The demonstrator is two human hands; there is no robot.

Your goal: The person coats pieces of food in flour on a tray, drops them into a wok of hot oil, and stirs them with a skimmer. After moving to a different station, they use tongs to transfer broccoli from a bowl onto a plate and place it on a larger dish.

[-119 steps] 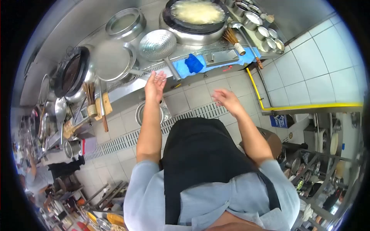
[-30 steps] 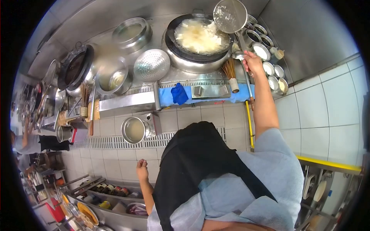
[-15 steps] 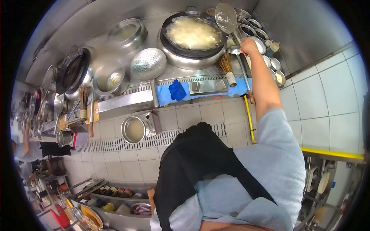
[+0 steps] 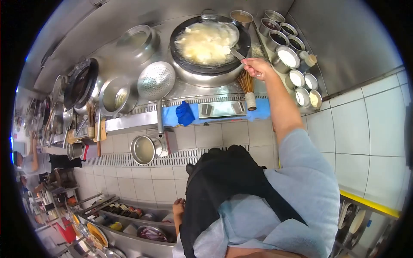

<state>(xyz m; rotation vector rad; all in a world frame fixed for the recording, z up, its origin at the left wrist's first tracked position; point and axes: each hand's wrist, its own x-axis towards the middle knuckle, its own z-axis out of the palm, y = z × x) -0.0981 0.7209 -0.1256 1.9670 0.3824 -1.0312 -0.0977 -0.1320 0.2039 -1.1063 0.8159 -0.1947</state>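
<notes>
My right hand (image 4: 257, 69) is closed round the flat metal handle of a round skimmer (image 4: 237, 53). The skimmer's head lies at the right side of a black wok (image 4: 178, 59), partly in bubbling oil with pale, frothy food (image 4: 202, 43). Just below that hand, a bamboo brush (image 4: 250, 101) with a wrapped grip stands against the stove edge. My left hand (image 4: 178, 208) hangs low beside the black apron, near a shelf of containers; its fingers are too small and partly hidden to read.
A perforated ladle (image 4: 156, 81) lies left of the wok, with a blue cloth (image 4: 185, 113) on the stove edge. Several seasoning pots (image 4: 287, 59) line the right wall. A metal pot (image 4: 144, 150) stands lower, over the floor. Another person (image 4: 36, 163) works at far left.
My right hand has moved left and slightly down, bringing the skimmer from above the wok's right rim into the oil. My left hand has shifted slightly right and up.
</notes>
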